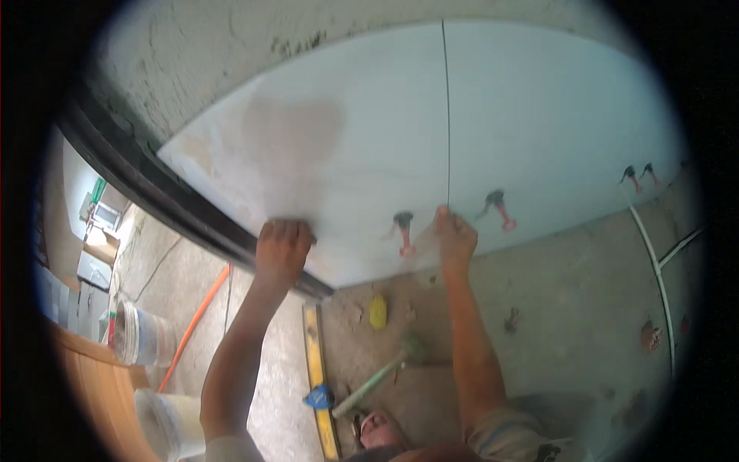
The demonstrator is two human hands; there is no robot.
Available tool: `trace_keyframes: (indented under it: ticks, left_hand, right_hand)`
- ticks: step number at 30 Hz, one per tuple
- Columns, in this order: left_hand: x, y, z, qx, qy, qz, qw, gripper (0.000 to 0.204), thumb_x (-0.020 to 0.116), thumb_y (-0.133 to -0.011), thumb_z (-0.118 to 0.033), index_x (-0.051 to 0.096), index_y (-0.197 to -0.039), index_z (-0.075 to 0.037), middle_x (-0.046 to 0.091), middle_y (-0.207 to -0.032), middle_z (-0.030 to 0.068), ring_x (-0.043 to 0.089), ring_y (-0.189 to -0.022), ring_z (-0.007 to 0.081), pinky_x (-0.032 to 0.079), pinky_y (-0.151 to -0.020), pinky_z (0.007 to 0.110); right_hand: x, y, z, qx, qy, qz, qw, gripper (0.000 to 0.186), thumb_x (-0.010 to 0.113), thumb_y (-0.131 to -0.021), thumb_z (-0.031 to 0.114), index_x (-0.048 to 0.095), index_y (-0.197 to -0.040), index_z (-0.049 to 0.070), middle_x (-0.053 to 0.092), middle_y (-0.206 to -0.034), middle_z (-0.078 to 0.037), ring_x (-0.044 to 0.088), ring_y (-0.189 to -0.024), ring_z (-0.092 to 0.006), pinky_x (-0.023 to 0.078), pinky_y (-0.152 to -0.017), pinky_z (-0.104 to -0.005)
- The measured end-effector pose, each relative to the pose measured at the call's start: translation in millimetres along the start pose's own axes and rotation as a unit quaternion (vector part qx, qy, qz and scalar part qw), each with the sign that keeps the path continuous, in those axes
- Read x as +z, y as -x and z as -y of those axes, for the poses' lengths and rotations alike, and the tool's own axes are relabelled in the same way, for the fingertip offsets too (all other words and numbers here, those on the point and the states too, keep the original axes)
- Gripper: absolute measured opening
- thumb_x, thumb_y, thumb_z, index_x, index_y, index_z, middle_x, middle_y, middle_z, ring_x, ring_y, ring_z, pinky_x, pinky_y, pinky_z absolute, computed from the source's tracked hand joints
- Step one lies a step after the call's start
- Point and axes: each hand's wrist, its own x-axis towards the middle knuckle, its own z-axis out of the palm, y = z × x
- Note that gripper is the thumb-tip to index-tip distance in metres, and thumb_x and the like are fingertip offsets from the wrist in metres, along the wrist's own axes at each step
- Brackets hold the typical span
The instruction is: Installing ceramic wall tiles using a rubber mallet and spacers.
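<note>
Two large pale panels, the left panel (369, 115) and the right panel (539, 115), lie side by side with a thin dark joint between them. My left hand (285, 237) rests on the lower left part of the left panel, fingers lying against its surface. At the lower end of the joint, my right hand (456, 232) is pinched closed; whatever its fingertips hold is too small to make out. Red-and-black clip-like pieces flank that hand: one clip (405, 233) on the left panel, another clip (500, 212) on the right.
A dark frame (154, 173) borders the left side. Below lie a yellow level (314, 350), a blue object (319, 396), a long-handled mallet (377, 379) and a yellow lump (378, 312). Buckets (142, 336) and an orange hose (198, 319) are at left; a white pipe (650, 254) is at right.
</note>
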Motion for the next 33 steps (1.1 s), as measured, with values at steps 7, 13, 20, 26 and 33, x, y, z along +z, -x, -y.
trace_keyframes:
  ticks: [7,13,20,26,33]
  left_hand:
    - [-62,-16,31,-0.127,-0.039,-0.068,0.989,0.034,0.073,-0.076,-0.028,0.062,-0.102,-0.009,0.060,-0.096,0.0137,0.058,-0.093,0.0288,0.043,-0.076,0.041]
    - [-84,-50,42,-0.310,-0.040,-0.229,0.922,0.082,0.063,-0.089,-0.035,0.020,-0.149,-0.001,0.017,-0.152,0.0299,0.026,-0.138,0.0434,0.028,-0.106,0.050]
    - [-70,-92,25,-0.441,0.024,-0.313,0.841,0.080,0.041,-0.097,-0.050,0.009,-0.151,0.000,0.007,-0.153,0.0324,0.009,-0.143,0.0447,0.015,-0.109,0.060]
    - [-51,-90,9,-0.480,0.063,-0.309,0.818,0.079,0.040,-0.097,-0.050,0.009,-0.151,0.000,0.007,-0.153,0.0327,0.007,-0.143,0.0456,0.015,-0.109,0.060]
    - [-35,-19,-54,-0.267,0.178,-0.132,0.938,0.078,0.065,-0.087,-0.020,0.021,-0.148,0.001,0.016,-0.151,0.0329,0.015,-0.142,0.0444,0.018,-0.109,0.054]
  right_hand:
    - [32,11,86,-0.288,0.112,-0.107,0.945,0.053,0.062,-0.092,0.040,0.057,-0.118,-0.006,0.058,-0.119,-0.018,0.056,-0.105,-0.0255,0.044,-0.087,-0.0358]
    - [98,4,183,-0.363,0.221,-0.108,0.899,0.088,0.046,-0.095,0.053,0.007,-0.149,-0.006,0.000,-0.154,-0.031,-0.002,-0.144,-0.0467,0.010,-0.110,-0.0617]
    - [113,0,241,-0.507,0.265,-0.123,0.811,0.081,0.043,-0.097,0.050,0.018,-0.145,-0.010,0.009,-0.151,-0.036,0.006,-0.141,-0.0512,0.012,-0.102,-0.0709]
    - [80,-14,183,-0.520,0.267,-0.058,0.809,0.084,0.049,-0.095,0.048,0.014,-0.147,-0.007,0.008,-0.152,-0.033,0.006,-0.142,-0.0502,0.010,-0.105,-0.0684]
    - [59,-24,146,-0.545,0.336,-0.021,0.768,0.086,0.053,-0.092,0.048,0.017,-0.147,-0.007,0.011,-0.153,-0.032,0.008,-0.142,-0.0495,0.012,-0.104,-0.0688]
